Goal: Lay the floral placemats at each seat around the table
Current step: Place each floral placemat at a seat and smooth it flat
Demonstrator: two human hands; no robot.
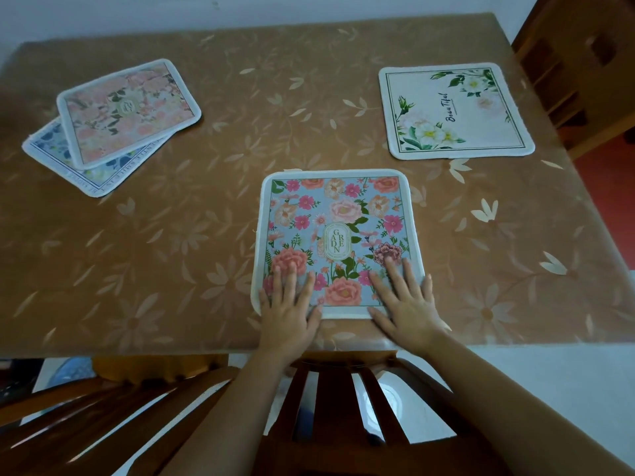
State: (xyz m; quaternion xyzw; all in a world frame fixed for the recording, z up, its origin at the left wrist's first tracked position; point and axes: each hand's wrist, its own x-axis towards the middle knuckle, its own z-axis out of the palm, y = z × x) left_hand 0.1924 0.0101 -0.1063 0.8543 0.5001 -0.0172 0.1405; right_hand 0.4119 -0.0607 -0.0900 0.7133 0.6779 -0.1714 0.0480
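A blue placemat with pink flowers and the word GARDEN [338, 231] lies flat at the near table edge. My left hand [288, 304] rests palm down on its near left corner, fingers spread. My right hand [405, 300] presses flat on its near right corner, fingers apart. A white placemat with green leaves and white flowers [453, 109] lies at the right side of the table. At the far left a pink floral placemat [129, 111] sits askew on top of a blue-and-white placemat [65, 159].
The table wears a brown cloth with pale leaf print [206, 218]. A wooden chair back [336, 400] stands just under my arms at the near edge. Another wooden chair [580, 63] stands at the right side. A white wall runs behind the table.
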